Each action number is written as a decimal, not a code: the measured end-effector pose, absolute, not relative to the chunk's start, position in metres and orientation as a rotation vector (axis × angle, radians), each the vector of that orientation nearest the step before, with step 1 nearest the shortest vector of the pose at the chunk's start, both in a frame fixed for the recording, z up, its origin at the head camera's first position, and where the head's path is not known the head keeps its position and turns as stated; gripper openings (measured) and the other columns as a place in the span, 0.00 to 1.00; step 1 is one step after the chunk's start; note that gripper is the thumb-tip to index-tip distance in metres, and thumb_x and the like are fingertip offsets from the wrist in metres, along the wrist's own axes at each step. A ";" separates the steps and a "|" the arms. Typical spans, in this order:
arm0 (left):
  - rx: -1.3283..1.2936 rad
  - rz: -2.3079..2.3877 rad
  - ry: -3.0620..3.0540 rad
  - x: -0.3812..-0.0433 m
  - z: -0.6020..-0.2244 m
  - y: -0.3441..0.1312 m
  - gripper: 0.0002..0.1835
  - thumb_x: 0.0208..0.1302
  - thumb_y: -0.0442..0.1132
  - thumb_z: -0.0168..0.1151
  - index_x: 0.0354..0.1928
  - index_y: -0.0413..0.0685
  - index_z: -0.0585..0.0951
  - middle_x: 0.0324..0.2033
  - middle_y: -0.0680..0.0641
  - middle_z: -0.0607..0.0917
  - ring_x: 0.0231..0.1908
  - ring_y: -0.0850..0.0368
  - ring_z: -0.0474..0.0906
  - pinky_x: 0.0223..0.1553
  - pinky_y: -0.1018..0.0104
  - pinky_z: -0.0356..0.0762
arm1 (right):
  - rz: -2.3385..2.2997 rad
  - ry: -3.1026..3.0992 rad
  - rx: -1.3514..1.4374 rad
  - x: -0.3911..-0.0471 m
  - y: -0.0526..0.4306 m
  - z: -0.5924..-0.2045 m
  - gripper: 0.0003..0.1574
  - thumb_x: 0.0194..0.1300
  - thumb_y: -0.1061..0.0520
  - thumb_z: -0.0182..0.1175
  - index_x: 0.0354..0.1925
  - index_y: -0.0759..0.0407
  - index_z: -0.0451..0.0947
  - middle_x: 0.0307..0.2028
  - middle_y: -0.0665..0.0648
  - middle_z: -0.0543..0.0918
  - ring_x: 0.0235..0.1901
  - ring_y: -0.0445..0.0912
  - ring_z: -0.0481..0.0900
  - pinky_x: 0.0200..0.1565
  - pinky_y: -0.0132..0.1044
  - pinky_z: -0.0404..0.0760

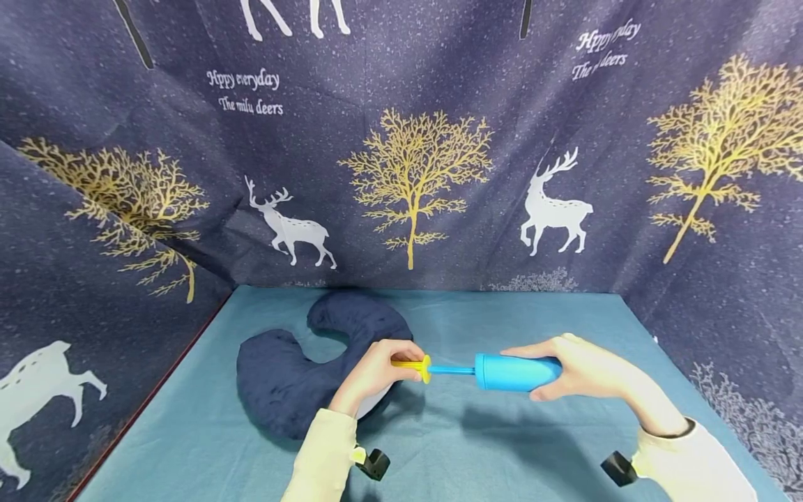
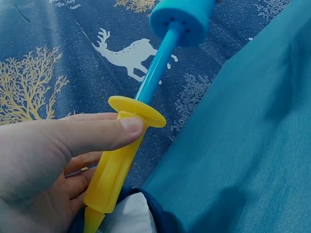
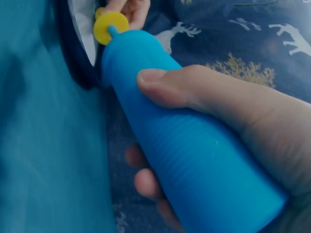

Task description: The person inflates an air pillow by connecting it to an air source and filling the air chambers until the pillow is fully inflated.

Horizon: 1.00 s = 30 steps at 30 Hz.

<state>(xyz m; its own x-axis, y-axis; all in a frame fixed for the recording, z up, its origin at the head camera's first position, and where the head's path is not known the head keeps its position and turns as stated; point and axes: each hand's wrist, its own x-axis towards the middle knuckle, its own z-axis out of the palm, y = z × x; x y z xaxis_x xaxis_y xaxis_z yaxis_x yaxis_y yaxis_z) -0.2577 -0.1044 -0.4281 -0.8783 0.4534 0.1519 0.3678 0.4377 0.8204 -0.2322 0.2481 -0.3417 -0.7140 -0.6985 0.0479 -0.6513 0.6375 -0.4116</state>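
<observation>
A blue hand pump (image 1: 511, 372) with a yellow nozzle end (image 2: 114, 170) is held level above the table between both hands. My left hand (image 1: 380, 369) pinches the yellow end just behind its round flange (image 2: 137, 110), thumb on top. My right hand (image 1: 580, 369) grips the blue barrel (image 3: 194, 160), its thumb along one side and fingers round the other. A thin blue rod (image 2: 159, 63) shows between barrel and flange, so the pump stands drawn out. Behind and beneath my left hand lies a dark blue U-shaped neck pillow (image 1: 270, 383), with a white patch (image 2: 131, 216) at its near end.
A teal cloth (image 1: 464, 446) covers the table, with the pump's and hands' shadows on it. Dark blue fabric (image 1: 439, 70) printed with deer and golden trees hangs behind and along the sides. Both wrists carry small black cameras (image 1: 374, 464).
</observation>
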 end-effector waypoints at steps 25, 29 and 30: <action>0.825 1.312 2.666 -0.257 -0.422 -0.108 0.12 0.56 0.38 0.73 0.44 0.50 0.86 0.40 0.50 0.89 0.42 0.56 0.85 0.47 0.68 0.80 | -0.439 2.862 -1.086 -0.241 0.183 -0.364 0.45 0.49 0.40 0.76 0.65 0.30 0.72 0.45 0.45 0.88 0.32 0.33 0.76 0.30 0.30 0.70; 0.830 1.314 2.656 -0.257 -0.421 -0.110 0.12 0.57 0.38 0.73 0.44 0.50 0.85 0.39 0.49 0.89 0.41 0.56 0.85 0.46 0.69 0.80 | -0.393 2.886 -1.109 -0.240 0.196 -0.360 0.46 0.48 0.39 0.76 0.66 0.29 0.71 0.46 0.44 0.88 0.33 0.32 0.77 0.32 0.30 0.71; 0.825 1.318 2.653 -0.257 -0.420 -0.110 0.12 0.57 0.38 0.73 0.44 0.50 0.85 0.39 0.49 0.89 0.41 0.57 0.85 0.46 0.70 0.80 | -0.379 2.896 -1.105 -0.239 0.200 -0.358 0.46 0.48 0.39 0.76 0.66 0.28 0.71 0.46 0.44 0.87 0.33 0.32 0.77 0.32 0.30 0.71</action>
<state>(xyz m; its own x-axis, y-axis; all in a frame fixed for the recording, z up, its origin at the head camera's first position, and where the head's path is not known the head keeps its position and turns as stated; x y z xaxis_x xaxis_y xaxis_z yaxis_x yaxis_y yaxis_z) -0.2567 -0.1101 -0.4201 -0.8541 0.4910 0.1718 0.4335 0.4893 0.7568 -0.2386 0.1999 -0.3580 -0.7494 -0.6586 0.0684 -0.6541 0.7201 -0.2316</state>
